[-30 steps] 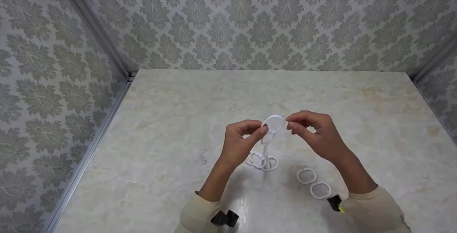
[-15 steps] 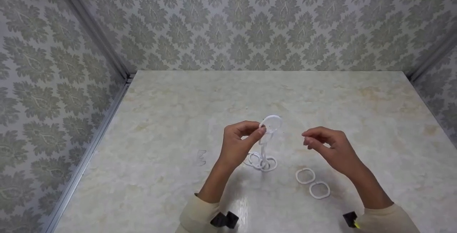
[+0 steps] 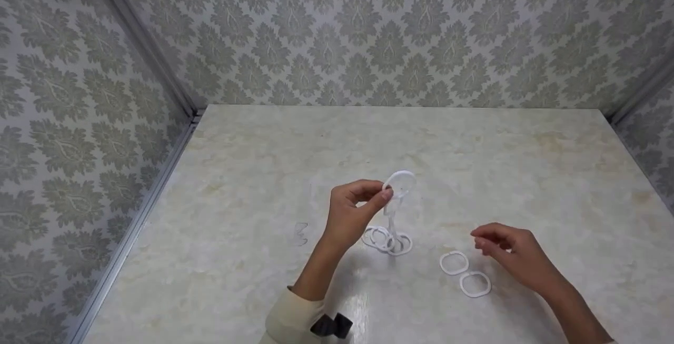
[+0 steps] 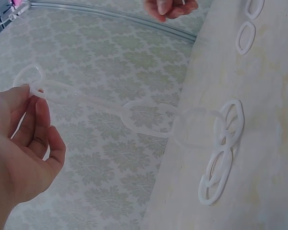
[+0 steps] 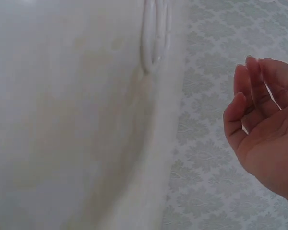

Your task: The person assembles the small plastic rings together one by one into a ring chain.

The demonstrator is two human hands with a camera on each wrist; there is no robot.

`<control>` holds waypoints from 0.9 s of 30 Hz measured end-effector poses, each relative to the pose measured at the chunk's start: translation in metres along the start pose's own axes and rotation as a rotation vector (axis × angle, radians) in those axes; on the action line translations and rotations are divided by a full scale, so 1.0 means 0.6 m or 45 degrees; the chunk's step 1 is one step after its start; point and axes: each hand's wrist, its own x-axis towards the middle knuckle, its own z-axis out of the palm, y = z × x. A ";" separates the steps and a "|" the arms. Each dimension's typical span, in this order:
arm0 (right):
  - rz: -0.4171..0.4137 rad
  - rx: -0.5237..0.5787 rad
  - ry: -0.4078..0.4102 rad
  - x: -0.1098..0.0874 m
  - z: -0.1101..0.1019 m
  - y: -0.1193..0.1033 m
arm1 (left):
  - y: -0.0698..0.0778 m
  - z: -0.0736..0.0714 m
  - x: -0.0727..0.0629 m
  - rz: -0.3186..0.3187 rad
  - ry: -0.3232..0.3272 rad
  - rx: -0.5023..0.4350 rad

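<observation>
Between thumb and fingertips, my left hand [image 3: 352, 215] pinches the top link of a white plastic link chain [image 3: 400, 173]. The chain hangs down from it, and its lower links [image 3: 403, 253] lie bunched on the table. The left wrist view shows the linked ovals [image 4: 149, 133] stretching from the fingers to that bunch. My right hand [image 3: 518, 257] is above the table on the right, fingers loosely bent and holding nothing. Just left of it lie two loose white links, one farther back [image 3: 441, 264] and one nearer [image 3: 475, 295].
A small transparent piece [image 3: 301, 234] with a jagged edge lies on the table left of my left forearm. The pale marbled tabletop [image 3: 253, 165] ends at a patterned back wall [image 3: 358, 33]. A patterned panel [image 3: 58, 138] stands along the left side.
My right hand has moved away from the held link, rightward and down toward the loose links. The left hand stays nearly in place with the hanging chain.
</observation>
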 end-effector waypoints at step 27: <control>0.330 -0.440 -0.414 -0.040 0.023 0.022 | 0.006 -0.007 -0.002 -0.047 0.035 0.009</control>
